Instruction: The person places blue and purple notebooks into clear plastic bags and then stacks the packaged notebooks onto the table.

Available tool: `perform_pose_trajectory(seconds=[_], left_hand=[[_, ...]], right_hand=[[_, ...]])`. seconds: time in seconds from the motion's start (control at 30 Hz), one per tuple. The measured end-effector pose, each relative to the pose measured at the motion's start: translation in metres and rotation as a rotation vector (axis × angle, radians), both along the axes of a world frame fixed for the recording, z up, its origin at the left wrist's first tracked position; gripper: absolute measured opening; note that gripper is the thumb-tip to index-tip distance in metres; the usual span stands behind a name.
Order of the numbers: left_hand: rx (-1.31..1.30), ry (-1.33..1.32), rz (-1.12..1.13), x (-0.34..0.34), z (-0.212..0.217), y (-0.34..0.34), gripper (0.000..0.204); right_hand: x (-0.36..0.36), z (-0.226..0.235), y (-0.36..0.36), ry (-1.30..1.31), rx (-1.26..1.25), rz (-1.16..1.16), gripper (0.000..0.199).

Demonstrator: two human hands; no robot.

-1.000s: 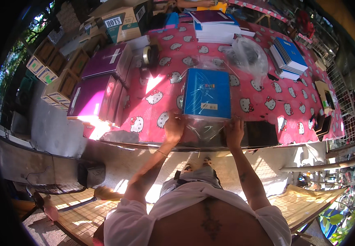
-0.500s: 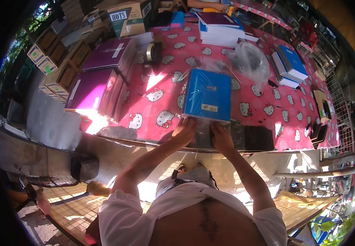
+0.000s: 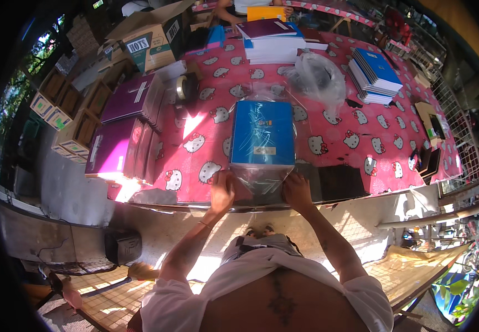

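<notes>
In front of me lies a blue notebook stack inside clear plastic wrapping. A white label shows near the stack's close edge. The wrapping's loose end spreads toward me, over the table's front edge. My left hand is closed on the left corner of that end. On the opposite corner, my right hand is closed too, its fingertips partly hidden. Both hands are just nearer to me than the notebooks, about one stack's width apart.
Purple notebooks are piled at left beside a tape roll. Behind the wrapped stack stand white-edged notebooks and a crumpled plastic bag. More blue notebooks sit at right. Cardboard boxes stand far left; another person's arm shows across the table.
My hands have moved apart, the left one leftward and away from the notebooks' edge, spreading the loose plastic between them. The view has shifted; across the table, more of the other person shows.
</notes>
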State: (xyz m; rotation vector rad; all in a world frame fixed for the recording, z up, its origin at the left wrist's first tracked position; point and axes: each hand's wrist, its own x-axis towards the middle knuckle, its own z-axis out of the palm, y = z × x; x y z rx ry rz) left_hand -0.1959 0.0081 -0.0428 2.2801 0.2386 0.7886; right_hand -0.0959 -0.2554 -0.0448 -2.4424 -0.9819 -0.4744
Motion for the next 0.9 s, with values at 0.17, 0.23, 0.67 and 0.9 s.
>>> perform_pose_trajectory(seconds=[0.17,0.23,0.67,0.9], left_hand=[[-1.361,-0.012,0.087,0.027,0.022,-0.004,0.035],[-1.324,-0.044,0.065,0.028,0.012,0.001,0.033],[0.824,-0.067,-0.324,0.031,0.030,-0.014,0.037],[0.854,0.062,-0.313,0.026,0.014,-0.018,0.046]], right_hand=[[0.027,-0.001,-0.014,0.893,1.123,-0.032,0.018],[0.027,0.010,-0.002,0.966,1.106,-0.046,0.017],[0.024,0.010,0.004,-0.210,-0.150,0.238,0.043],[0.013,0.007,0.015,-0.176,-0.223,0.258,0.040]])
